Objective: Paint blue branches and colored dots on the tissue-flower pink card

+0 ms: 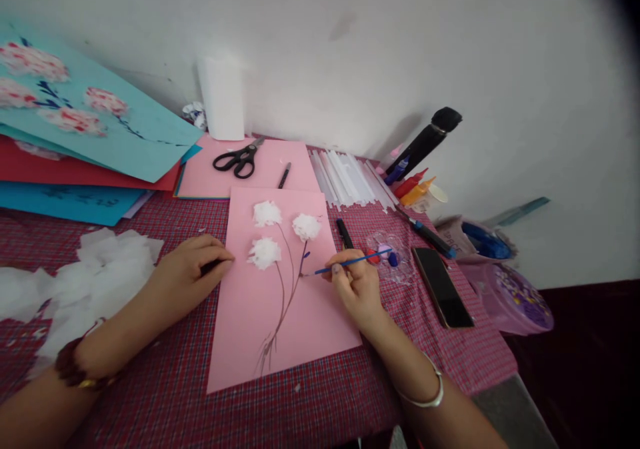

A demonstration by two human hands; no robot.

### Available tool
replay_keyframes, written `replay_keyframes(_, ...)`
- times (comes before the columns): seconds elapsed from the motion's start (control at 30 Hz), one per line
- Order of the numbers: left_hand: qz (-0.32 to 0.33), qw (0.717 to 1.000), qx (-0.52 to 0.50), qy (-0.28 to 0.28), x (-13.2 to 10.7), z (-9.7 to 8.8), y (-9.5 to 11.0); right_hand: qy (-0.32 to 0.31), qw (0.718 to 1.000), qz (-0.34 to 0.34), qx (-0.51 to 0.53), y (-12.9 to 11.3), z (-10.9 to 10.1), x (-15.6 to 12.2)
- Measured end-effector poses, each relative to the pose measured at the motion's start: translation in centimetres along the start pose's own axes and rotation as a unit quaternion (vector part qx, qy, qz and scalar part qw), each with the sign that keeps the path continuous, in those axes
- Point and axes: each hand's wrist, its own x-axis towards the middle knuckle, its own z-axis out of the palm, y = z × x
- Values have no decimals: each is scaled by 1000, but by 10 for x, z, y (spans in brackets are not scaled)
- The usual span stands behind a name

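A pink sheet of paper [245, 329] lies on the checked cloth. It bears drawn brown stems and three white tissue flowers [264, 253], with a small blue leaf mark on the right stem. My right hand [356, 289] pinches a blue paintbrush [350, 261], its tip close to that stem; whether it touches the paper I cannot tell. Beside the hand is a clear paint palette [400, 272] with red, lilac and dark blue paint. My left hand [193, 267] rests at the sheet's left edge, fingers curled together; anything between them is hidden.
Scissors [235, 161] and a small dark pen [285, 175] lie on pink paper behind. White glue sticks [350, 179], paint tubes [415, 185] and a phone [442, 287] are to the right. White tissue [100, 275] and finished flower cards [145, 142] sit left.
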Motion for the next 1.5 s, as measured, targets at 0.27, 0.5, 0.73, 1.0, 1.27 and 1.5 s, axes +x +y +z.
replay_keyframes(0.27,14,1000,-3,8,0,-1,2,-18,1000,-11,12,-6,-2,-4)
replay_keyframes(0.5,14,1000,1,9,0,0,1,-40,998,-22,32,-12,-2,-8)
replay_keyframes(0.73,4,1000,-3,9,1,-1,6,-58,996,-38,58,-24,-5,-8)
replay_keyframes(1.0,7,1000,3,-2,-1,-3,7,-83,992,-65,74,-33,-5,-11)
replay_keyframes(1.27,19,1000,15,13,-1,-1,8,-113,980,-99,129,-37,-2,-18)
replay_keyframes(1.5,18,1000,16,14,-2,2,5,-179,957,-48,225,-38,-2,-29)
